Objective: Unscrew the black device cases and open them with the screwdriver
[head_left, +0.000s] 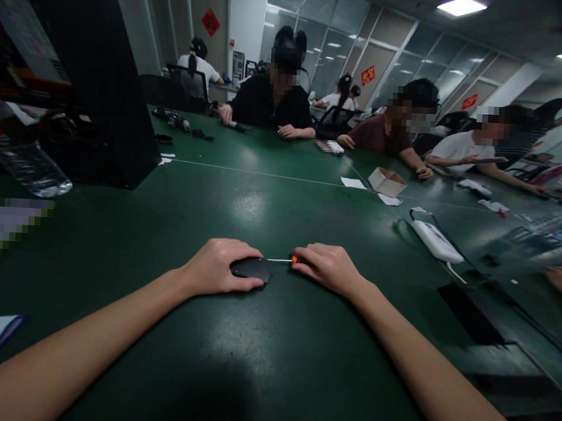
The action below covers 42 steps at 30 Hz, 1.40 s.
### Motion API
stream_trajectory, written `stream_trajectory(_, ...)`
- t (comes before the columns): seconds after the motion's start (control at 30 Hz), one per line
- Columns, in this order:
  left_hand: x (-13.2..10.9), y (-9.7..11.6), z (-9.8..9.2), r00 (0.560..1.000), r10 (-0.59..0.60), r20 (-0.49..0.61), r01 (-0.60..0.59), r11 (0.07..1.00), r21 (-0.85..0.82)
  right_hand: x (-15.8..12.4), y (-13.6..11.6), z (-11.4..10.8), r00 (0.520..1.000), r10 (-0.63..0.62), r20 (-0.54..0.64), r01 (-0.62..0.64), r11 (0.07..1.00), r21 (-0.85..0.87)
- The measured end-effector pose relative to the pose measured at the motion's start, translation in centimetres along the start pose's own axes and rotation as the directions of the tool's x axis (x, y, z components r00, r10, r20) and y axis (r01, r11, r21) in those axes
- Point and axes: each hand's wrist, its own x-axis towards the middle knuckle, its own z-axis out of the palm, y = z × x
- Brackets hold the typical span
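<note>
On the green table, my left hand point(216, 265) is closed around a black computer mouse point(250, 270), thumb on the near side and fingers over the far side. My right hand point(327, 266) grips a screwdriver point(281, 260) by its handle, mostly hidden in the fingers; only an orange bit shows. Its thin metal shaft points left, and the tip meets the mouse's right end. Whether the tip sits in a gap or only touches the edge, I cannot tell.
Left stand a large black case point(104, 75) and a plastic bottle point(38, 166). A white power strip point(437, 241) with cables lies right, near a black flat piece point(471, 313). Farther back is a small open box point(387, 182). Several people sit across the table point(192, 199).
</note>
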Motion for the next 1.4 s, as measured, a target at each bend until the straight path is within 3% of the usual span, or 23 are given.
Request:
stream_trajectory(0.33, -0.1, 0.0, 0.1, 1.0, -0.024, -0.018, 0.023, 0.999, -0.043, -0.7, 0.4, -0.9, 0.94, -0.129, -0.317, 0.119, 0.992, -0.051)
stream_trajectory(0.5, 0.0, 0.0, 0.1, 1.0, -0.007, -0.02, 0.006, 0.997, -0.077, -0.8, 0.6, -1.0, 0.938, -0.141, -0.317, 0.134, 0.99, -0.046)
stream_trajectory(0.73, 0.0, 0.1, 0.1, 0.999, 0.015, -0.033, -0.018, 0.995, -0.101, 0.1, -1.1, 0.0, 0.949, -0.14, -0.283, 0.142, 0.99, -0.014)
stream_trajectory(1.0, -0.1, -0.1, 0.3, 0.996, 0.042, -0.075, -0.052, 0.989, -0.142, 0.9, -2.7, 0.2, 0.929, -0.146, -0.34, 0.142, 0.989, -0.037)
stream_trajectory(1.23, -0.1, -0.1, 0.3, 0.998, 0.027, -0.063, -0.036, 0.987, -0.156, 0.9, -2.6, 0.7, 0.949, -0.12, -0.29, 0.113, 0.993, -0.043)
stream_trajectory(1.4, -0.2, 0.0, 0.1, 0.998, 0.017, -0.057, -0.025, 0.988, -0.154, 0.8, -2.4, 1.0, 0.939, -0.092, -0.33, 0.094, 0.996, -0.01)
